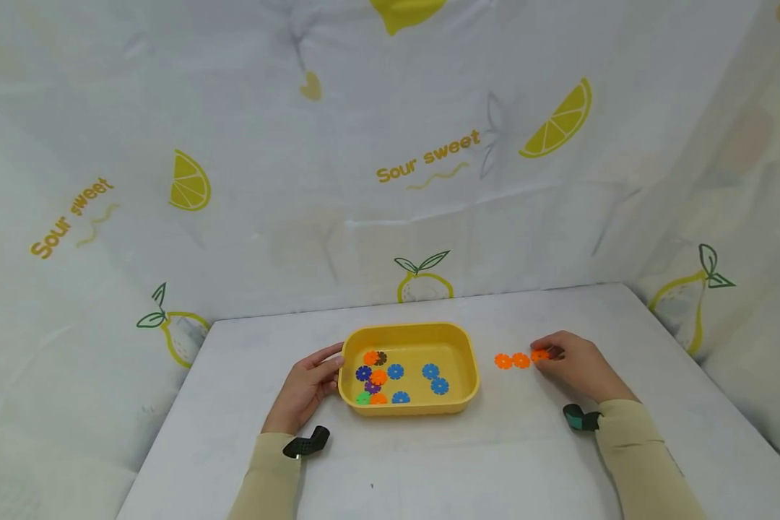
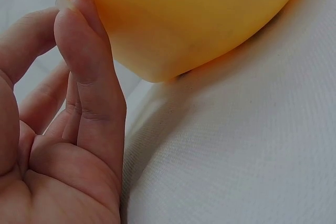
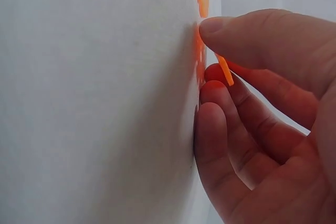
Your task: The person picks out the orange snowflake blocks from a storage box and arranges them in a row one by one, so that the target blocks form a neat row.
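At the left end of the yellow basin [image 1: 406, 409], my left hand [image 1: 304, 386] grips its rim between thumb and fingers. The left wrist view shows the thumb [image 2: 86, 51] against the outer wall of the basin [image 2: 194, 19]. To the right, my right hand [image 1: 575, 365] pinches an orange notched disc [image 1: 540, 355] close over the table. In the right wrist view this tilted disc [image 3: 226, 71] is mostly hidden by the thumb and fingers. Two more orange discs [image 1: 512, 360] lie side by side on the table, just left of the right fingertips.
Inside the basin lie several blue discs [image 1: 439, 386], several orange ones [image 1: 378, 378], plus purple, dark blue, brown and green ones [image 1: 362, 398]. A white cloth covers the table [image 1: 442, 469]. Behind it hangs a lemon-print curtain [image 1: 286, 238]. Each wrist wears a dark camera mount [image 1: 307, 442].
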Motion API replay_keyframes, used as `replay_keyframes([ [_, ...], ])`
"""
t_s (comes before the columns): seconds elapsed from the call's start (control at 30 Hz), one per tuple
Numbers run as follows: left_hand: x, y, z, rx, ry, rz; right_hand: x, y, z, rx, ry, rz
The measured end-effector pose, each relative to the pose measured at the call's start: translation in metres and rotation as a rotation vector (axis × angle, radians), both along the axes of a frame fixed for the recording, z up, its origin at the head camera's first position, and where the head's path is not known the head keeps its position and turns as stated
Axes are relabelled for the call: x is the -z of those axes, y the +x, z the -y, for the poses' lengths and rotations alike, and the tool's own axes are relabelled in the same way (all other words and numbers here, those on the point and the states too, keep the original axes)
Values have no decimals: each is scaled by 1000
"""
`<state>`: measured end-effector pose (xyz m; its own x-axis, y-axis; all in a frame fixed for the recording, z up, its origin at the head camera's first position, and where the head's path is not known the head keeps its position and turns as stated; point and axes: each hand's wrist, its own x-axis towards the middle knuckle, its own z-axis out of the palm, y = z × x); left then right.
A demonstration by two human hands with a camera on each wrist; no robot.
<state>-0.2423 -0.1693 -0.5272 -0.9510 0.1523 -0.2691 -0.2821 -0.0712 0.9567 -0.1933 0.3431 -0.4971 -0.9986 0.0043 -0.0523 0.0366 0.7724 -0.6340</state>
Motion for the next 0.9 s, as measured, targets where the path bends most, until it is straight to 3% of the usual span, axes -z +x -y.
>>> replay_keyframes([
  [0.6,1,1,1,-24,28,9,-1,-4,6,-22,3,-21],
  [0.9,1,0,1,-2,28,16,-3,1,4,-19,-9,-6],
])
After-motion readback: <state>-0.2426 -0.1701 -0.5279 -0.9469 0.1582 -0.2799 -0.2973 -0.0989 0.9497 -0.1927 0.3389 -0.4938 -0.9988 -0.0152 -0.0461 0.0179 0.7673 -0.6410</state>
